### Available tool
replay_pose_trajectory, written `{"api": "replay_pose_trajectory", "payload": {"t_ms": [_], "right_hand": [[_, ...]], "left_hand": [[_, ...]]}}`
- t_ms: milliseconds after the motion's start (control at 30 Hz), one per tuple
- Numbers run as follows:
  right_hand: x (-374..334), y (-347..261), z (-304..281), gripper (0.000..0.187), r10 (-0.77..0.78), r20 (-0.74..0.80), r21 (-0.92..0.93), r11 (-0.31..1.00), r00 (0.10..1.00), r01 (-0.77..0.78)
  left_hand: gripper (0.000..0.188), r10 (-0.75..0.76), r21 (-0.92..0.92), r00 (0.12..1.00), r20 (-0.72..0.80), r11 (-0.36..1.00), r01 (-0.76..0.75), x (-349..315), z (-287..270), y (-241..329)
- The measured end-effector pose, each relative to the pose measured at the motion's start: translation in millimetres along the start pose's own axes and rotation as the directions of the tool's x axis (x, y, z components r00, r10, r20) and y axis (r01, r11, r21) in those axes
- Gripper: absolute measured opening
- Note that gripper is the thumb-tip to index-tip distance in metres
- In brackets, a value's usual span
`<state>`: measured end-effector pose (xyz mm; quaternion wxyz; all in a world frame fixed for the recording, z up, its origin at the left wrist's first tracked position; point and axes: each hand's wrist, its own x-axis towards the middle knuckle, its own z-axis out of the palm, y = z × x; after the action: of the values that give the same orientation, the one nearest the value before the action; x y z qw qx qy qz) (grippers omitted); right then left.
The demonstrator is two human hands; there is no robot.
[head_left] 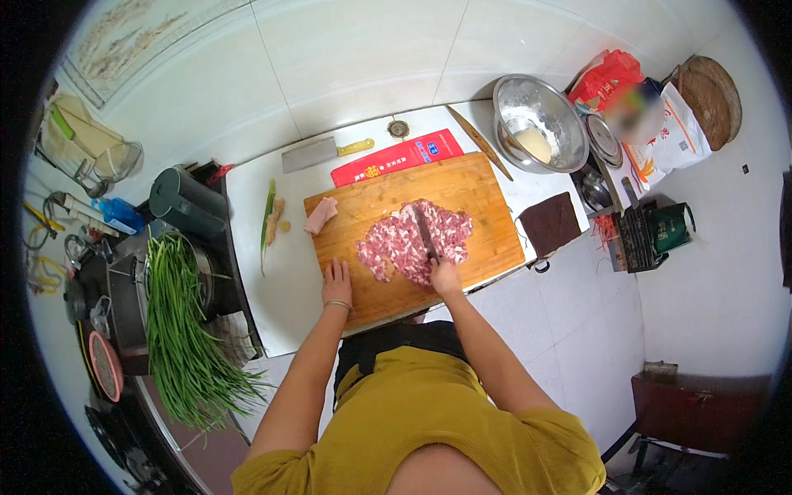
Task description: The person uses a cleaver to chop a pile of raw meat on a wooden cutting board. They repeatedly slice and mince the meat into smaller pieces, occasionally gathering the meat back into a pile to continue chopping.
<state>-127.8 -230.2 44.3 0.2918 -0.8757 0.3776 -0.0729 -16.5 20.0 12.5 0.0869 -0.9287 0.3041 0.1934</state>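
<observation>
The right hand [445, 276] is gripping a knife [426, 235], fingers closed around its handle, blade lying across the chopped meat [412, 241] (mid cutting board [462, 198]). The left hand [337, 282] is pressing flat, fingers spread, on the board beside the meat.

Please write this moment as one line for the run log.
left hand: flat on cutting board | right hand: holds knife over chopped meat | spare cleaver: behind board
</observation>
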Motion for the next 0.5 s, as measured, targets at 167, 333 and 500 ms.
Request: {"api": "replay_pose_trajectory", "payload": {"t_ms": [167,333,500], "right_hand": [[-3,-73,-78,0.029,-0.097,-0.060,0.098,0.990,0.993,0.103],[-10,-17,-11,0.031,-0.026,-0.165,0.070,0.997,0.986,0.038],[15,-42,-52,0.035,-0.024,0.037,-0.052,0.998,0.999,0.026]], "left_hand": [[0.113,-0.012,0.093,0.978,-0.210,0.995,0.032,15,58,-11],[0.090,0.007,-0.045,0.998,0.067,0.999,-0.004,-14,-41,5],[0.085,-0.031,0.002,0.999,-0.026,1.000,0.031,9,22,-3]]}}
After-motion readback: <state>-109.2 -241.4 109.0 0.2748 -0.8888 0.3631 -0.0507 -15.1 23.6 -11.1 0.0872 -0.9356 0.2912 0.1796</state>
